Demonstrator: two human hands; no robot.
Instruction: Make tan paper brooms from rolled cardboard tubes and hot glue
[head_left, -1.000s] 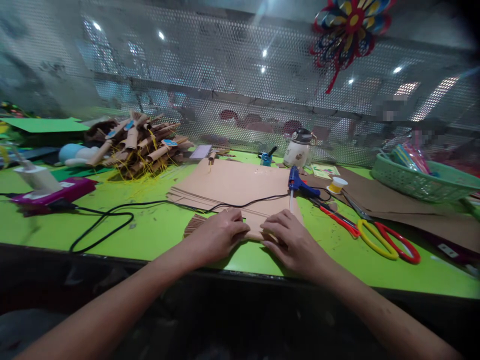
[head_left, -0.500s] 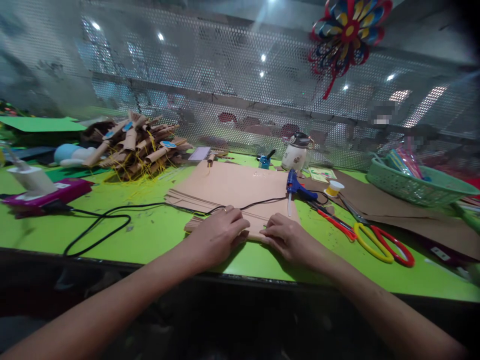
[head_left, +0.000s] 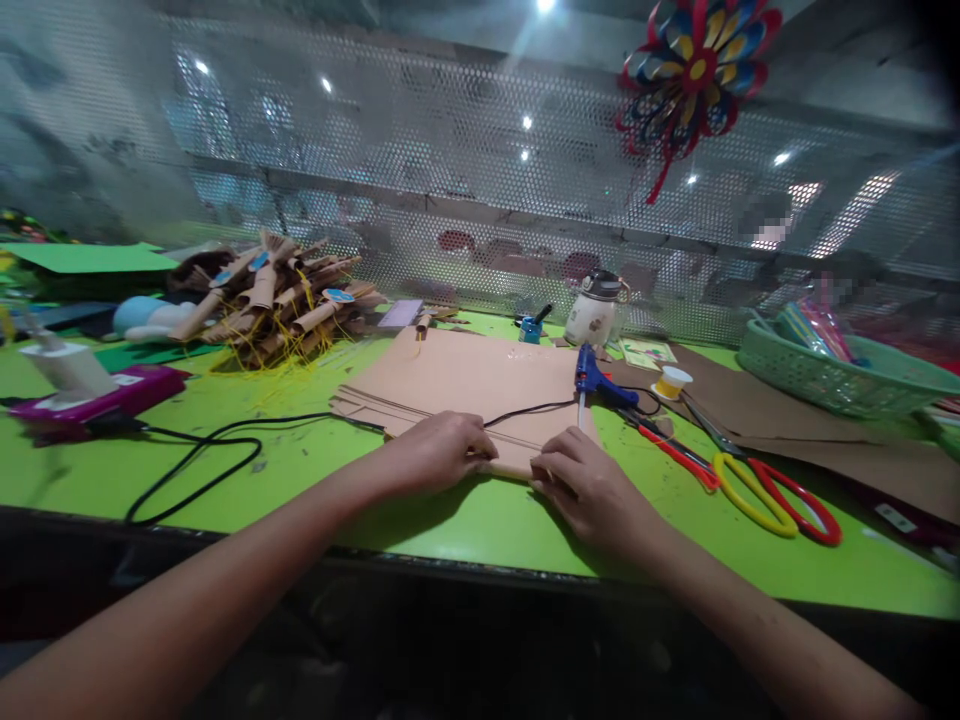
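A narrow roll of brown paper (head_left: pixel 511 468) lies along the near edge of a stack of brown paper sheets (head_left: pixel 465 370). My left hand (head_left: pixel 442 450) is closed over the left part of the roll, fingertips pressed on it. At the other end, my right hand (head_left: pixel 589 485) pinches the roll between thumb and fingers. Only the short stretch between the hands shows; the ends are covered. Just beyond my right hand, a blue hot glue gun (head_left: pixel 596 378) rests on the sheets, and its black cord (head_left: pixel 525 409) runs across them behind my left hand.
Red and yellow-handled scissors (head_left: pixel 757 495) and a spool of yellow thread (head_left: pixel 670 383) lie to the right, before a green basket (head_left: pixel 840 375). Far left are a pile of paper rolls (head_left: pixel 277 300) with yellow string and a purple power strip (head_left: pixel 105 400). A lidded jar (head_left: pixel 592 312) stands behind.
My left hand has shifted slightly, and the fringed, yellow-tied paper end that stuck out to its left is no longer visible. My right hand keeps its pinch, a little farther right.
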